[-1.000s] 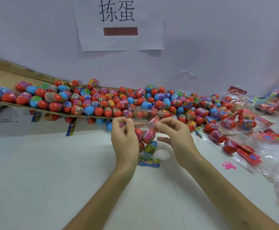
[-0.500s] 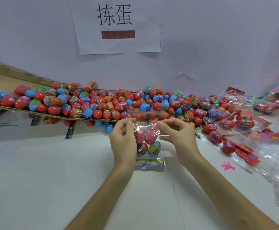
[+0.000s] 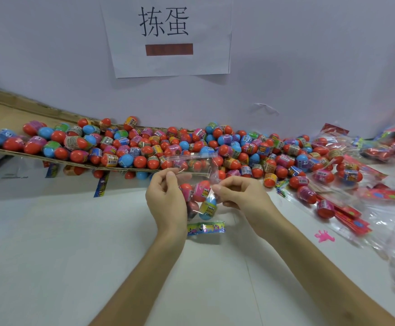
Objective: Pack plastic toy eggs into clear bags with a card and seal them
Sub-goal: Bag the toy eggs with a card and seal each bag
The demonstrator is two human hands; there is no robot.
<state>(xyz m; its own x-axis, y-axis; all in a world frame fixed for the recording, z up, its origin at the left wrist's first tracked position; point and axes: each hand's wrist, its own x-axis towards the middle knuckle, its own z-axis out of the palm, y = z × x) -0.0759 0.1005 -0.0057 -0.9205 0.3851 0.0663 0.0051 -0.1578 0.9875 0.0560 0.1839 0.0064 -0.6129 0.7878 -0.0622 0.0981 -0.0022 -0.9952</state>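
The clear bag [image 3: 197,178] is held up just above the counter [image 3: 74,255], in front of the person and between both hands. Inside it sit a few eggs [image 3: 201,191]: a red one, a pink-and-red one, a blue one lower down and a darker one beside it. The bag's open top flap stands upright above the fingers.

A colourful card [image 3: 205,228] shows just below the eggs. Whether it is in the bottom of the bag or lying on the counter cannot be told.

The left hand [image 3: 168,201] has a closed grip on the bag's left side, thumb and forefinger pinching the plastic below the flap. The right hand [image 3: 241,196] pinches the right edge the same way, its other fingers curled under.

Behind the hands a big pile of loose eggs [image 3: 144,149], mostly red and blue, lies on a cardboard sheet [image 3: 3,109] and spills onto the counter. To the right lie filled bags [image 3: 332,177], some with red cards. A small pink toy [image 3: 324,236] lies on the counter near them. A paper sign [image 3: 168,62] hangs on the wall [image 3: 309,55] above.
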